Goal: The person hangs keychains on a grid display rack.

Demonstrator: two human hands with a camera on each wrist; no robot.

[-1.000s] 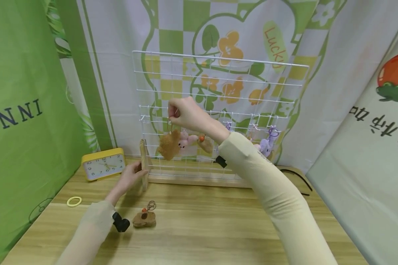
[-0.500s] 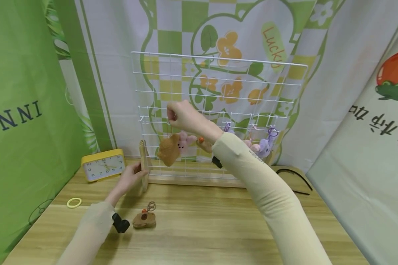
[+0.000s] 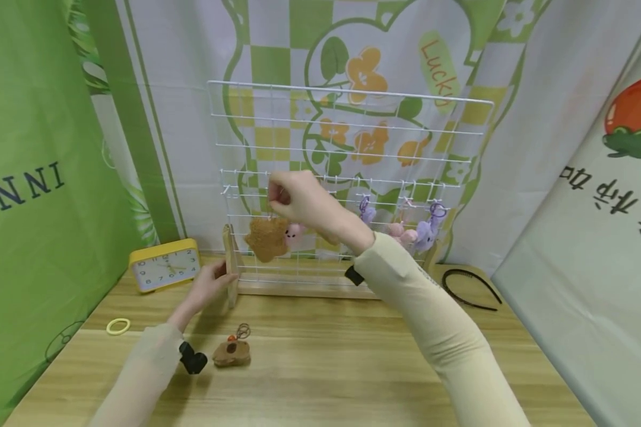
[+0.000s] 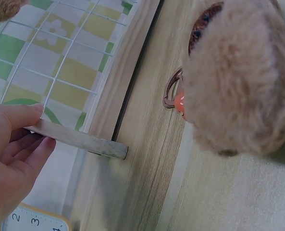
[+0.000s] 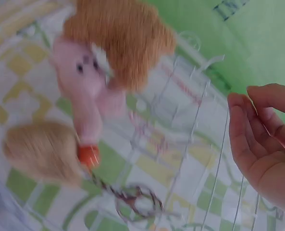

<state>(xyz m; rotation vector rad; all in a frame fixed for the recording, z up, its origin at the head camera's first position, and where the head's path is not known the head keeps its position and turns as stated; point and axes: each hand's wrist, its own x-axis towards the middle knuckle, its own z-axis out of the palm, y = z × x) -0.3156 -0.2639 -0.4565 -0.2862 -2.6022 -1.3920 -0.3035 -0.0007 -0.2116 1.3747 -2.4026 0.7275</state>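
Note:
In the head view my right hand [image 3: 312, 201] is at the front of the white wire grid rack [image 3: 352, 95], fingertips pinched together at the cord of a brown fuzzy star-shaped plush keychain [image 3: 267, 240]. The plush hangs just below the fingers and is blurred in the right wrist view. Beside it hang a pink plush charm [image 5: 84, 84] and a tan plush charm [image 5: 41, 149] with an orange bead. My left hand [image 3: 212, 283] holds the rack's wooden end piece [image 4: 80, 139] between thumb and fingers. A brown plush keychain [image 3: 232, 353] lies on the table near my left wrist.
Purple plush charms [image 3: 426, 234] and a pink plush charm [image 3: 402, 233] hang at the rack's right. A yellow clock [image 3: 165, 267] stands left of the rack, with a yellow ring [image 3: 118, 326] in front. A black headband [image 3: 470, 289] lies at the right.
My right hand has come down slightly, and the star plush below it has turned to show its broad side. My left hand has stayed on the wooden end piece.

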